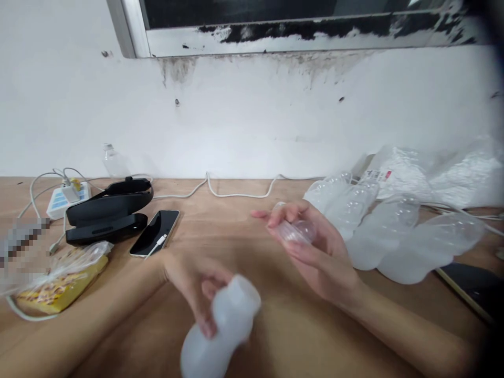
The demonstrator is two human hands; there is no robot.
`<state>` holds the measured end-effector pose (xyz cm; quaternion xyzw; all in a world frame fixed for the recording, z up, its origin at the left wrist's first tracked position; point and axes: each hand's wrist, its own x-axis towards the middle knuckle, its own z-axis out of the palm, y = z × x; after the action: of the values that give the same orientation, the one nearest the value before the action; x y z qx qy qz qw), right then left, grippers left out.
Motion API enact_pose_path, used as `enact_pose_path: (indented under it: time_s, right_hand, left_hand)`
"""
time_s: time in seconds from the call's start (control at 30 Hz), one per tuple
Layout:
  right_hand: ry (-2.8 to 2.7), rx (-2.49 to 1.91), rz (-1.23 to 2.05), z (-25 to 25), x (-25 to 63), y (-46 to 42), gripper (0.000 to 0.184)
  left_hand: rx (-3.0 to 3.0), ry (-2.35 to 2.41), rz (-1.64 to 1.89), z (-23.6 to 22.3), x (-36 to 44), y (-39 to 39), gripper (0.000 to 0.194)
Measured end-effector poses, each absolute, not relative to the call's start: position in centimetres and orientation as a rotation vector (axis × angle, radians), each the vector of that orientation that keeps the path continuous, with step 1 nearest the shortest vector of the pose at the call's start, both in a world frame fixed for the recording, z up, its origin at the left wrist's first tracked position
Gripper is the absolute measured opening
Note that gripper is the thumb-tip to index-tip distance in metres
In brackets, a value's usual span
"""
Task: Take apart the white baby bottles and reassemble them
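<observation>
My left hand (195,294) is closed round the waist of a frosted white plastic bottle (212,346). The bottle is gourd-shaped and tilted, its narrow end up and to the right, and its lower end runs out of the picture. To the right and a little farther off, my right hand (321,257) has its fingers curled round a small clear plastic piece with a ribbed rim (296,232), which looks like a cap. The two pieces are apart. Beyond my right hand, several frosted bottles with clear, shiny tops (386,231) lie side by side on the wooden table (236,226).
At the left are a phone (155,233), a black headset-like device (108,215), a power strip (67,198) and a yellow package (65,278). A clear bottle (114,161) stands by the wall. White plastic bags (444,176) and a dark flat object (472,286) are at the right.
</observation>
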<state>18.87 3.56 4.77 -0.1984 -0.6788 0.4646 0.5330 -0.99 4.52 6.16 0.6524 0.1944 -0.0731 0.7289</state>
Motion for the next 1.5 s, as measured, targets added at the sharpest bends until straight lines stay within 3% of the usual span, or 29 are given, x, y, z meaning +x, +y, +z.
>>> enact_pose_path:
  time_s: [0.17,0.33,0.43,0.57,0.77,0.9,1.03,1.2,1.4,1.5]
  right_hand:
    - [-1.929,-0.956,0.871,2.9,19.3,5.8,0.016]
    - [-2.379,-0.901,0.844,-0.3,18.5,5.8,0.017]
    - [-2.476,-0.899,0.8,-0.8,18.5,5.6,0.031]
    - [-2.491,-1.024,0.746,0.5,18.8,5.7,0.054]
    - [-2.496,-1.19,0.693,2.6,19.1,5.8,0.017]
    - [-2.519,-1.157,0.658,2.5,19.0,5.9,0.017]
    - [-2.507,-1.127,0.622,1.9,19.0,5.9,0.017]
    - [-2.46,-1.043,0.584,1.3,18.9,5.9,0.01]
    - [-2.286,-1.062,0.769,0.5,18.8,6.4,0.009]
    - [-2.168,-1.117,0.927,-0.2,19.2,7.3,0.023]
  left_hand:
    - [1.839,1.388,0.948,4.7,-5.5,9.3,0.039]
    - [1.764,1.661,1.272,1.0,-10.4,13.6,0.053]
    - [1.768,1.712,1.337,-0.3,-11.3,14.5,0.059]
    - [1.793,1.745,1.364,-1.0,-11.1,14.9,0.071]
    - [1.83,1.75,1.375,-1.5,-10.5,14.9,0.08]
    - [1.841,1.841,1.459,0.7,-8.5,13.0,0.095]
    - [2.297,1.706,1.486,3.0,-3.6,8.4,0.066]
    - [2.482,1.281,0.638,0.8,1.3,4.1,0.062]
    - [2.432,1.301,0.604,-1.1,1.9,4.2,0.035]
    - [2.469,1.347,0.53,-0.4,1.6,4.4,0.033]
